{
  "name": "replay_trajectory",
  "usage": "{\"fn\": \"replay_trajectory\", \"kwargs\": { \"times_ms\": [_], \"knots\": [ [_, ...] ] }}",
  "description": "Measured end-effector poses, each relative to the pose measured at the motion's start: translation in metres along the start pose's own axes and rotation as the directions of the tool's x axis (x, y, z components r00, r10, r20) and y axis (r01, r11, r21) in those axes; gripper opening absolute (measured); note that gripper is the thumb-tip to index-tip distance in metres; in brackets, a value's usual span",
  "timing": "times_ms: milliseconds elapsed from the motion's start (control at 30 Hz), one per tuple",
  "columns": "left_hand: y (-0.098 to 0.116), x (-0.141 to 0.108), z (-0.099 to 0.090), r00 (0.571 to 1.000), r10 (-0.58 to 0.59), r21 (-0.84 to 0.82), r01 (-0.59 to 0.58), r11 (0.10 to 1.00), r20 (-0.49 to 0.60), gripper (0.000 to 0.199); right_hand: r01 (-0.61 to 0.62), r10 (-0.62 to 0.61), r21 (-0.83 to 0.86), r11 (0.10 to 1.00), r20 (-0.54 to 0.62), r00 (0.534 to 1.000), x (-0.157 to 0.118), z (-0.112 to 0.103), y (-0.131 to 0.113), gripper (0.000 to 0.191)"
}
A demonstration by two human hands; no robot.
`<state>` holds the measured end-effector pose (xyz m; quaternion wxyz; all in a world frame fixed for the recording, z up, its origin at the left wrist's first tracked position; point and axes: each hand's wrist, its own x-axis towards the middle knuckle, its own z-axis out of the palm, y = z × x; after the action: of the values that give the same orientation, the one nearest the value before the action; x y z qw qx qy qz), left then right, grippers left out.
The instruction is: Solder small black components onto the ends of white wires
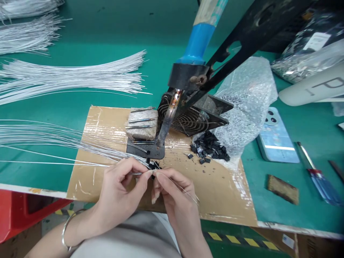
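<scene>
green tabletop (161, 53) across the head view, a brown cardboard sheet (215, 193) laid along its near edge. we see the left hand (125, 195) and right hand (176, 193) meeting over the cardboard, thumb and forefinger of each closed on a thin wire (188, 194), its loose end trailing across the right palm; the piece between the fingertips is too small for us to make out. just behind, a spread of pale wires (48, 136) runs in from the left, dark ends bunched by the fingers. beyond we note a soldering iron (197, 43) clamped tip-down, a whitish block (142, 133) bearing metal rods, a fan (192, 122), and a heap of black pieces (209, 147) beside bubble wrap (244, 93). phone (279, 143) and screwdriver (322, 182) lie at right.
</scene>
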<state>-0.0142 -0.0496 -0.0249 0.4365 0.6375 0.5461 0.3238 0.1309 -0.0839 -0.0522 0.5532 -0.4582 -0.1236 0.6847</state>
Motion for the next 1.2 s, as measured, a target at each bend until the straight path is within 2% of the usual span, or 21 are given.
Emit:
{"fn": "replay_trajectory", "kwargs": {
  "times_ms": [100, 200, 400, 567, 733, 833, 867, 933, 967, 1000, 1033, 1100, 1133, 1200],
  "knots": [
    [0.002, 0.0, 0.0, 0.999, 0.025, 0.01, -0.025, 1.0, -0.024, 0.02, 0.012, -0.012, 0.01, 1.0, -0.001, 1.0, -0.001, 0.0, 0.001, 0.015],
    [0.001, 0.0, 0.002, 1.0, -0.014, -0.032, 0.013, 0.999, -0.024, 0.02, 0.023, -0.022, 0.038, 0.999, -0.008, 1.0, -0.001, 0.001, 0.003, 0.013],
    [0.003, 0.003, 0.004, 0.994, -0.111, -0.226, 0.113, 0.967, 0.02, 0.019, 0.042, -0.041, 0.057, 0.997, -0.03, 0.999, -0.001, 0.004, 0.009, 0.009],
    [0.011, 0.006, 0.005, 0.99, -0.133, -0.35, 0.143, 0.926, 0.051, 0.02, 0.063, -0.062, 0.044, 0.997, -0.023, 0.998, -0.002, 0.005, 0.01, 0.007],
    [0.005, 0.004, 0.005, 0.989, -0.142, -0.301, 0.149, 0.942, 0.046, 0.02, 0.071, -0.073, -0.026, 0.997, -0.047, 0.996, -0.002, 0.003, 0.012, 0.01],
    [0.0, 0.004, -0.003, 0.993, -0.112, -0.129, 0.115, 0.985, 0.034, 0.016, 0.149, -0.152, -0.118, 0.982, -0.02, 0.988, -0.002, -0.009, 0.006, 0.023],
    [-0.001, 0.005, -0.007, 0.997, -0.076, -0.038, 0.077, 0.996, 0.027, 0.015, 0.206, -0.211, -0.155, 0.966, -0.017, 0.977, -0.002, -0.015, 0.001, 0.031],
    [0.0, 0.009, -0.02, 0.998, 0.048, 0.175, -0.053, 0.983, 0.034, 0.014, 0.344, -0.37, -0.261, 0.902, -0.06, 0.927, -0.001, -0.032, -0.012, 0.041],
    [0.002, 0.011, -0.026, 0.99, 0.133, 0.28, -0.143, 0.949, 0.055, 0.014, 0.401, -0.461, -0.349, 0.847, -0.105, 0.881, -0.001, -0.041, -0.019, 0.039],
    [0.004, 0.014, -0.032, 0.974, 0.209, 0.367, -0.227, 0.902, 0.09, 0.015, 0.443, -0.564, -0.46, 0.77, -0.164, 0.809, 0.0, -0.05, -0.026, 0.032],
    [0.006, 0.017, -0.037, 0.954, 0.27, 0.419, -0.3, 0.857, 0.129, 0.016, 0.441, -0.65, -0.584, 0.681, -0.206, 0.731, 0.002, -0.058, -0.032, 0.025],
    [0.009, 0.021, -0.042, 0.93, 0.309, 0.436, -0.367, 0.822, 0.201, 0.017, 0.364, -0.751, -0.778, 0.512, -0.199, 0.629, 0.008, -0.07, -0.04, 0.018],
    [0.009, 0.023, -0.042, 0.931, 0.287, 0.414, -0.358, 0.837, 0.224, 0.017, 0.314, -0.773, -0.843, 0.437, -0.174, 0.61, 0.011, -0.074, -0.042, 0.017],
    [0.006, 0.024, -0.038, 0.953, 0.194, 0.34, -0.266, 0.902, 0.231, 0.018, 0.231, -0.773, -0.925, 0.301, -0.095, 0.627, 0.019, -0.076, -0.042, 0.017]
  ]
}}
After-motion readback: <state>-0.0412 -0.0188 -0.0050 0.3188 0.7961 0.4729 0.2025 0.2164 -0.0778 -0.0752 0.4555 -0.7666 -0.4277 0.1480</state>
